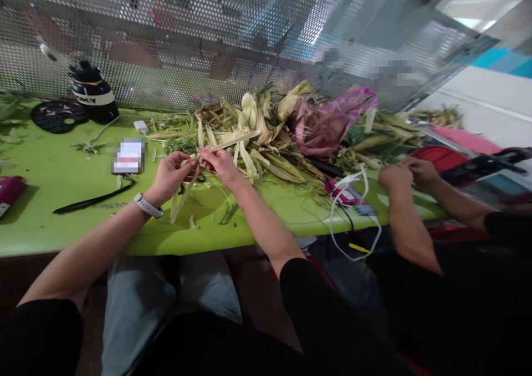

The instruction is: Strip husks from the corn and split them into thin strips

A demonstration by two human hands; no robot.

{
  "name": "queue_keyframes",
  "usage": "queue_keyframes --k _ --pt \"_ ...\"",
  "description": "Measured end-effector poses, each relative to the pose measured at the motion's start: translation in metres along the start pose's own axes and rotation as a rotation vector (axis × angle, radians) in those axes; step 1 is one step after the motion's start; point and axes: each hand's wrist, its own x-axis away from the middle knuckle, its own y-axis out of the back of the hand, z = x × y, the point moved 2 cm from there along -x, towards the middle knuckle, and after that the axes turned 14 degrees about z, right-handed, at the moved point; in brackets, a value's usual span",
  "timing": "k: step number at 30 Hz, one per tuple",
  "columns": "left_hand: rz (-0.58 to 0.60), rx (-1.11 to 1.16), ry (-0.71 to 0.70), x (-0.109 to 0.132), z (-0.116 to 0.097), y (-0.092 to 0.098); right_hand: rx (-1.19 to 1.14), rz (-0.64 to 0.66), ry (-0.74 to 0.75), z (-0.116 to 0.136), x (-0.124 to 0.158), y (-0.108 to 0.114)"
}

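Strips of pale corn husk (236,139) run between my two hands above the green table. My left hand (172,171), with a white band on the wrist, pinches the husk strips near where they cross. Close beside it, my right hand (220,164) is closed on the same strips. One strip points up to the right past my right hand, and others hang down below the fingers. Just behind my hands lies a large heap of corn husks (266,115), some pale and some dry brown. My fingertips partly hide the crossing point.
A pink plastic bag (328,118) sits in the husk heap. A phone (128,155), a black strap (93,198) and a black bottle (92,93) are on the left. White cables (332,226) hang over the table edge. At right, a co-worker's hands (401,175) work; perforated metal stands behind.
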Motion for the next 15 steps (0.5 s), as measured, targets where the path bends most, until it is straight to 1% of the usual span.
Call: queue_keyframes --k 4,9,12,15 --pt "-0.027 -0.034 -0.017 0.0 0.0 0.0 0.017 0.04 -0.025 0.003 0.0 0.002" --pt "-0.033 -0.013 -0.019 0.002 -0.002 -0.002 0.017 0.027 0.001 0.008 0.002 0.01" --pt "-0.024 0.042 0.006 0.004 -0.005 -0.005 -0.098 0.025 -0.003 0.007 0.001 0.011" --pt "0.03 0.087 0.041 0.006 -0.008 -0.008 -0.209 -0.037 -0.059 0.003 -0.001 0.011"
